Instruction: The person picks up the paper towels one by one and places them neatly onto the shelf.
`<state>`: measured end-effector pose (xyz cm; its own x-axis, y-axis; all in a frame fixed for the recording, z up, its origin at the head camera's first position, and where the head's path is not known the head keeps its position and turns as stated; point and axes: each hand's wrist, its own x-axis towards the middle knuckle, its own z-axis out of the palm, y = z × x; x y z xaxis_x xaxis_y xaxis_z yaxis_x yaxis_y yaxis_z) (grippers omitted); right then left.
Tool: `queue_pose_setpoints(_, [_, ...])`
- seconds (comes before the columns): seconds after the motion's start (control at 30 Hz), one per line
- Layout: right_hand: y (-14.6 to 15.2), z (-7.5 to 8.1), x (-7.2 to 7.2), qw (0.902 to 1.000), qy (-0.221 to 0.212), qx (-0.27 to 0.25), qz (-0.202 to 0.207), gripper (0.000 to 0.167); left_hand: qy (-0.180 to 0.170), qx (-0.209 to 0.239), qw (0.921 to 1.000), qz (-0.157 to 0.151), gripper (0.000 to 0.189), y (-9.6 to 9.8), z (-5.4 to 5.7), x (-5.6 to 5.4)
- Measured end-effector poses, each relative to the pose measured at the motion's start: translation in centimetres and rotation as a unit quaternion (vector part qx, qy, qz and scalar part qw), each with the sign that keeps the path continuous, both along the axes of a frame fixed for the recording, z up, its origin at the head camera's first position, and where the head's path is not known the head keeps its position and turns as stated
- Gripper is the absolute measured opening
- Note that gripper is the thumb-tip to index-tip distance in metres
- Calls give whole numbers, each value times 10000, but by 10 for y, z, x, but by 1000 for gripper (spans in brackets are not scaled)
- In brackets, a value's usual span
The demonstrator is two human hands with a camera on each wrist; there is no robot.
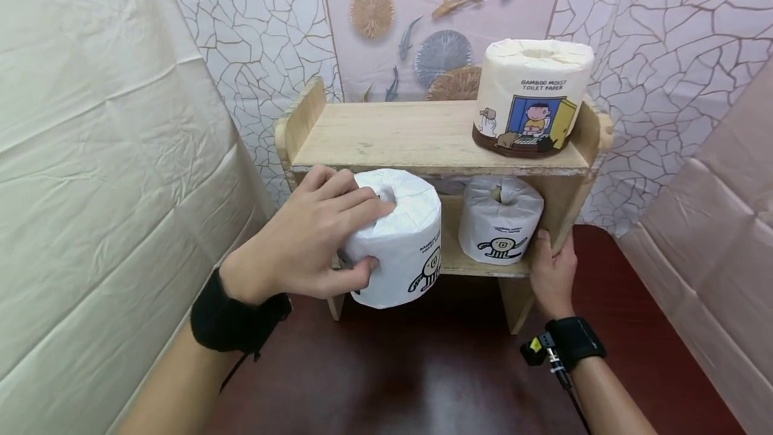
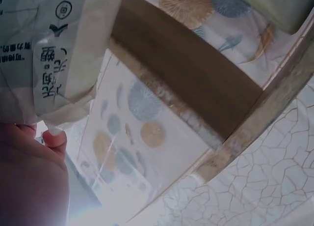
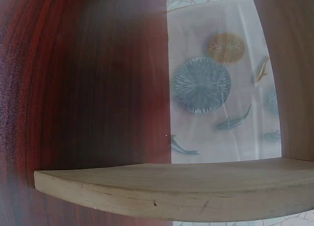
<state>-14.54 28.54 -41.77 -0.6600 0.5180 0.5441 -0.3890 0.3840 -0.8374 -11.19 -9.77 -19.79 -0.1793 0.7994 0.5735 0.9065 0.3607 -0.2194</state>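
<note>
My left hand [image 1: 314, 233] grips a white wrapped toilet paper roll [image 1: 407, 267] with its thumb on the side and fingers over the top, by the centre hole. This roll hangs in front of the left half of a small wooden shelf [image 1: 386, 139]. The left wrist view has its printed wrapper [image 2: 54, 54] up close. On the shelf's right side panel my right hand [image 1: 552, 274] holds on, thumb in front and fingers round the edge. A second white toilet paper roll [image 1: 501, 220] stands upright on the lower board beside that hand.
A cream toilet paper roll [image 1: 534, 96] with a cartoon stands on the top board's right end. Under the shelf lies a dark red table [image 1: 386, 368]. Pale cloth [image 1: 109, 119] rises at left, with a patterned backdrop [image 1: 260, 25] behind.
</note>
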Motion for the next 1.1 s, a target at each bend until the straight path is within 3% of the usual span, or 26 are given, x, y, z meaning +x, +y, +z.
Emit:
queue_pose_setpoints(0.17, [-1,-1,-1,10000,1,-28,41,49,117,75,9997,200,52,0,8,2])
queue_pose_setpoints(0.43, [-1,0,-1,9999,24,-31,116,50,193,291,9991,242,52,1,16,-1])
queue_pose_setpoints(0.77, [0,-1,-1,10000,-59,-22,-36,49,343,712,9961,386,53,9,38,-1])
queue_pose_setpoints(1.1, [1,-2,-2,9999,51,41,114,49,426,802,9939,630,51,16,51,3])
